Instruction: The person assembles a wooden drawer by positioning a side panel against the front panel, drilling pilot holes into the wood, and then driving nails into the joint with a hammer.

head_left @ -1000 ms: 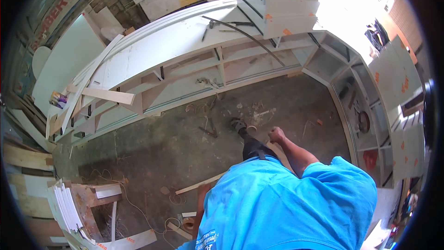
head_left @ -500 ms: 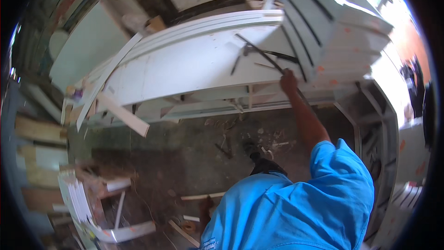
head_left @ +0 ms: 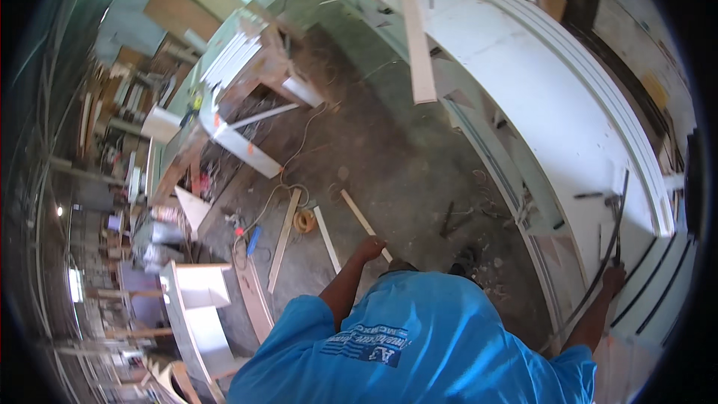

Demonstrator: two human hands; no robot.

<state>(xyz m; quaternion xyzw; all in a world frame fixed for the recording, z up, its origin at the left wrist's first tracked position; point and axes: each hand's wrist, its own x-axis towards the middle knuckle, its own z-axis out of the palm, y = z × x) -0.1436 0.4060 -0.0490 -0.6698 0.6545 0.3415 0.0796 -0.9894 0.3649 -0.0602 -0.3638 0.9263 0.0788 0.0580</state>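
At the right, my right hand (head_left: 615, 278) is closed round a long, thin, dark strip (head_left: 591, 298). The strip slants over the near end of a long white panel (head_left: 516, 52). Under and beside the strip lies what looks like a hammer (head_left: 612, 200), with a short dark bar (head_left: 588, 195) close by. Next to that hand, white boards (head_left: 651, 284) carry dark strips along them. My left hand (head_left: 370, 248) hangs by my body above the floor, over the end of a narrow wooden strip (head_left: 359, 213); its fingers are too unclear to read.
Wooden strips (head_left: 286, 236) and a roll of tape (head_left: 304, 220) lie on the floor to the left, near a cable (head_left: 280, 187). A cluttered worktable (head_left: 247, 151) stands farther left. A pale board (head_left: 419, 52) juts out past the white panel's edge.
My view has swung left, so the white panel now sits at the right. My left hand has come into view. My right hand still grips the dark strip.
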